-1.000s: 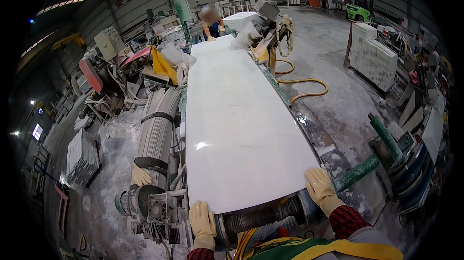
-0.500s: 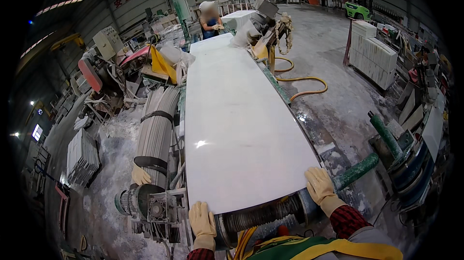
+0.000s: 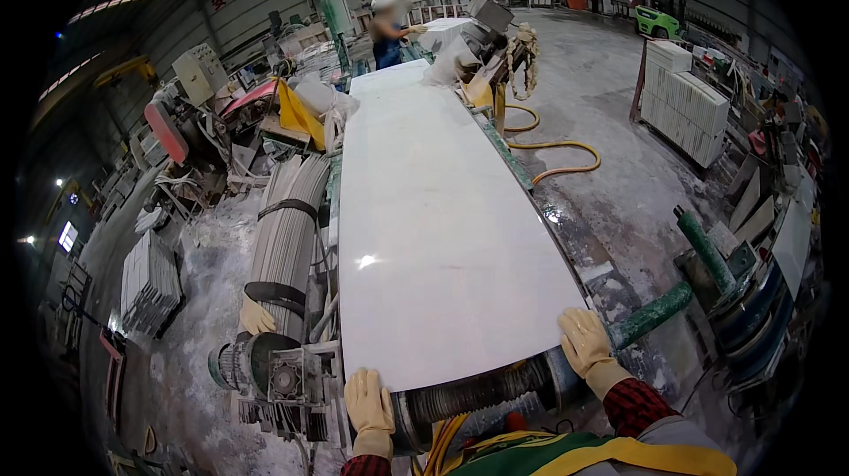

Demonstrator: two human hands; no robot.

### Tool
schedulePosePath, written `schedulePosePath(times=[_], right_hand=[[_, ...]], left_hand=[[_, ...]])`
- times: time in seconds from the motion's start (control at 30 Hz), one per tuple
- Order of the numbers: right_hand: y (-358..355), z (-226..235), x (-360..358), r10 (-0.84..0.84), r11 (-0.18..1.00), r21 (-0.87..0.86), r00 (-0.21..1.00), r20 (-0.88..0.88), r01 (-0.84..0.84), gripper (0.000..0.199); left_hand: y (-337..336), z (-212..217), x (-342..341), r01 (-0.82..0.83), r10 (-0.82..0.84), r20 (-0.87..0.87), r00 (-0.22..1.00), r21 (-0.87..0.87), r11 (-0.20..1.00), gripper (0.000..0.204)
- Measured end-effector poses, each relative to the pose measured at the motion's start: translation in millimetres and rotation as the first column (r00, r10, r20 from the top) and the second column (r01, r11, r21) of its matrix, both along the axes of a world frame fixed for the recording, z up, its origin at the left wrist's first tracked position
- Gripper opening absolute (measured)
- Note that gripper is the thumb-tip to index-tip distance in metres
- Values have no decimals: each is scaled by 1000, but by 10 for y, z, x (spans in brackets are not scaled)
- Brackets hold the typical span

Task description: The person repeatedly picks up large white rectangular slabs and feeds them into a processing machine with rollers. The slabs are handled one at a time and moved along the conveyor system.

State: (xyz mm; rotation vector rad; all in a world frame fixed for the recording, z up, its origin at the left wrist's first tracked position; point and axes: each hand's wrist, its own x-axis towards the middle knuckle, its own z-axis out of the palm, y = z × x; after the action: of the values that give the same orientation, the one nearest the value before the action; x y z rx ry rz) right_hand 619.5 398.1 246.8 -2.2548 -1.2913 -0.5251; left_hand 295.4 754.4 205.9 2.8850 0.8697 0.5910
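Observation:
A long, glossy white slab (image 3: 442, 237) lies flat on a roller machine and stretches away from me. My left hand (image 3: 370, 410), in a cream glove, rests at its near left corner, fingers stretched forward. At the near right corner, my right hand (image 3: 584, 341) wears a matching glove, its extended fingers touching the slab's edge. Below the slab's front edge a dark ribbed roller (image 3: 482, 392) shows between the hands. The undersides of both hands are hidden.
Left of the slab lie a strapped bundle of grey strips (image 3: 287, 228), a loose glove (image 3: 257, 318) and a motor (image 3: 237, 370). A green roller bar (image 3: 653, 312) juts out at right. Beyond the slab stands a co-worker (image 3: 387, 34). A yellow hose (image 3: 566, 147) crosses the floor.
The co-worker has turned to the right and now reaches an arm toward the white stack there. My hands and the slab hold their places; the view shifts slightly.

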Motion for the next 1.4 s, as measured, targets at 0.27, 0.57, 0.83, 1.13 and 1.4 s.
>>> schedulePosePath(times=[0.27,0.57,0.83,1.13,1.4], right_hand=[[16,48,-33,-5,1000,26,998,59,4,32],[-16,18,-40,3,1000,14,999,44,-3,33],[-51,-31,-67,-14,1000,6,1000,5,14,35],[-67,6,-115,-24,1000,-1,999,35,24,35],[-87,-3,-131,-20,1000,-17,998,67,21,34]], left_hand=[[-14,8,-20,-2,2,-18,1000,2,1000,48],[-32,7,-40,17,-18,16,1000,20,1000,48],[-53,37,-57,25,-25,6,1000,-10,1000,49],[-87,53,-82,23,-23,0,1000,-14,1000,48],[-127,153,-70,29,-29,-4,1000,-39,999,46]])
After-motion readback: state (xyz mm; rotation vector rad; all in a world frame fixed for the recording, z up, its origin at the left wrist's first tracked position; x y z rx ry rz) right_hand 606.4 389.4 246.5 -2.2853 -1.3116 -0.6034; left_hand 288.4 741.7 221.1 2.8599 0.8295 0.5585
